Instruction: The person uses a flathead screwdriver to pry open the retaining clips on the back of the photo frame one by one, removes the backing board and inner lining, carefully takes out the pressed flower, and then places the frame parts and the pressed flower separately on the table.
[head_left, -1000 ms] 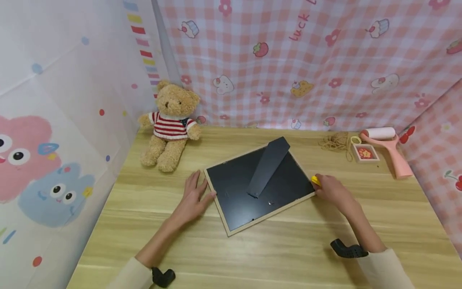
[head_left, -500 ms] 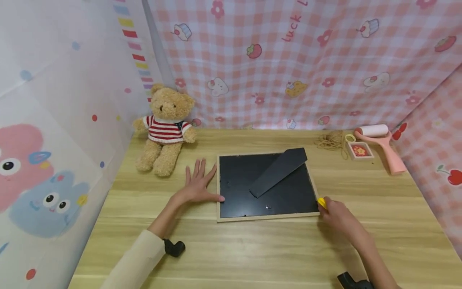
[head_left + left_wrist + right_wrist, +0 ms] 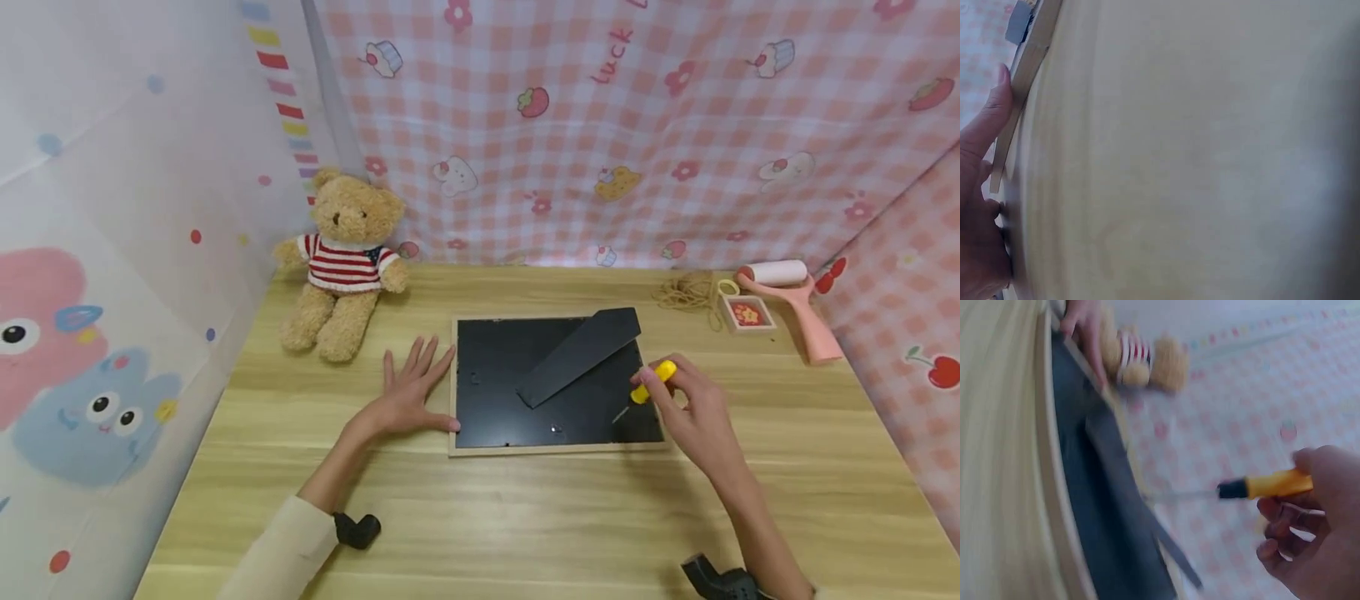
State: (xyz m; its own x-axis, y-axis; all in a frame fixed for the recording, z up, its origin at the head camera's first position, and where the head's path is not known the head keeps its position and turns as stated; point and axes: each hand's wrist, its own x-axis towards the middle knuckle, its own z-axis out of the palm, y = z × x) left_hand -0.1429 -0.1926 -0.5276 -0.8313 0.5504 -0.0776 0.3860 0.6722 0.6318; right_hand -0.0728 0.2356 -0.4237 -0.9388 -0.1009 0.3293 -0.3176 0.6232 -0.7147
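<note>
A picture frame (image 3: 495, 358) with a light wood border lies face down on the table, its black backing up. Its black easel leg (image 3: 581, 357) slants across the backing toward the upper right. My left hand (image 3: 408, 398) is spread at the frame's left side, thumb tip on the border and the other fingers fanned on the table. Between thumb and fingers my right hand (image 3: 697, 412) pinches a yellow-handled screwdriver (image 3: 654, 383). Its thin shaft points down and left over the backing's lower right part. In the right wrist view, the screwdriver (image 3: 1272, 485) shows a black collar below the yellow handle.
A teddy bear (image 3: 348, 267) in a striped sweater sits at the back left. Twine (image 3: 688, 292), a yellow ring (image 3: 728, 288), a small framed box (image 3: 748, 314) and a pink lint roller (image 3: 806, 312) lie at the back right. Patterned cloths (image 3: 525, 167) hang behind.
The picture frame has turned clockwise until nearly square to the table. My right hand has left its lower right corner, and the screwdriver now points down over the backing. My left thumb stays on the border.
</note>
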